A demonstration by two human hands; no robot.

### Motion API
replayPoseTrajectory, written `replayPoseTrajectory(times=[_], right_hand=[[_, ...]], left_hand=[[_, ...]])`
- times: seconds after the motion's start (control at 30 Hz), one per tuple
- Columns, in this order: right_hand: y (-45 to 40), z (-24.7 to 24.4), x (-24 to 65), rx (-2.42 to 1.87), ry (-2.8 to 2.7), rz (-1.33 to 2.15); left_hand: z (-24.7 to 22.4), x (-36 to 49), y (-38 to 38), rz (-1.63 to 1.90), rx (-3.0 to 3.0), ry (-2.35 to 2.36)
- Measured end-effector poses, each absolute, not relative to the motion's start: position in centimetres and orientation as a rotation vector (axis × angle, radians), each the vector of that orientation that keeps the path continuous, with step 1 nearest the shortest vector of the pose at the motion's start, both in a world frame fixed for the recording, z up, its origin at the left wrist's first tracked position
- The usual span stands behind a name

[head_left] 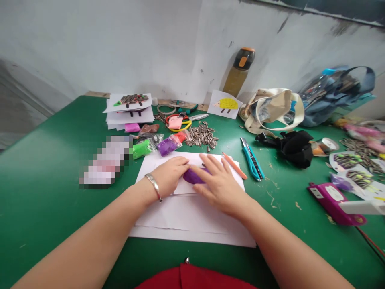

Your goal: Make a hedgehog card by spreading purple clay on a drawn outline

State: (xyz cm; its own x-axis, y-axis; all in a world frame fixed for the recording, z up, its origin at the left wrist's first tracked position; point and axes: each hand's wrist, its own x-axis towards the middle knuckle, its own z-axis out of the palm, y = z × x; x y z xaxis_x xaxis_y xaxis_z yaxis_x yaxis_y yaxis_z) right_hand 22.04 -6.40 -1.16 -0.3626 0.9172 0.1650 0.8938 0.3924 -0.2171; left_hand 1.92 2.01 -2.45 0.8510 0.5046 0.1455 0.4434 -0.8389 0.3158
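A flattened patch of purple modelling clay (pixel 194 176) lies on a small sheet of white paper, on top of larger white sheets (pixel 192 218). My left hand (pixel 170 174), with a silver bangle at the wrist, has its fingers drawn together at the clay's left edge. Over the clay's right side, my right hand (pixel 218 182) lies with its fingers spread, touching it and partly hiding it. An orange clay tool (pixel 235 165) rests on the paper just beyond my right hand. Farther right is a blue utility knife (pixel 252 159).
Beyond the paper are sunflower seeds (pixel 203 134), purple (pixel 168 145) and green (pixel 142 149) clay packets, and scissors (pixel 198 117). Hedgehog cards (pixel 129 102) are stacked back left. A bottle (pixel 239 72), cloth bag (pixel 270 110) and magenta glue gun (pixel 333 202) stand to the right.
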Motion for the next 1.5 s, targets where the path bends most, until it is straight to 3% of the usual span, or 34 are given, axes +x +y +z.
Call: replayPoseTrajectory(times=[0.13, 0.67, 1.0, 1.5], right_hand=[[-4.7, -1.5, 23.8, -1.651, -2.108, 0.171], [-3.2, -2.9, 24.0, -1.701, -1.986, 0.248], [-5.8, -0.8, 26.0, -1.546, -2.114, 0.434], [-5.9, 0.1, 26.6, -1.596, -2.207, 0.539]], left_hand=[[-2.5, 1.8, 2.1, 0.334, 2.807, 0.704], [-1.0, 2.4, 1.5, 0.265, 2.811, 0.705], [-0.6, 2.7, 0.7, 0.532, 2.844, 0.701], [-2.1, 3.7, -0.4, 0.097, 2.868, 0.739]])
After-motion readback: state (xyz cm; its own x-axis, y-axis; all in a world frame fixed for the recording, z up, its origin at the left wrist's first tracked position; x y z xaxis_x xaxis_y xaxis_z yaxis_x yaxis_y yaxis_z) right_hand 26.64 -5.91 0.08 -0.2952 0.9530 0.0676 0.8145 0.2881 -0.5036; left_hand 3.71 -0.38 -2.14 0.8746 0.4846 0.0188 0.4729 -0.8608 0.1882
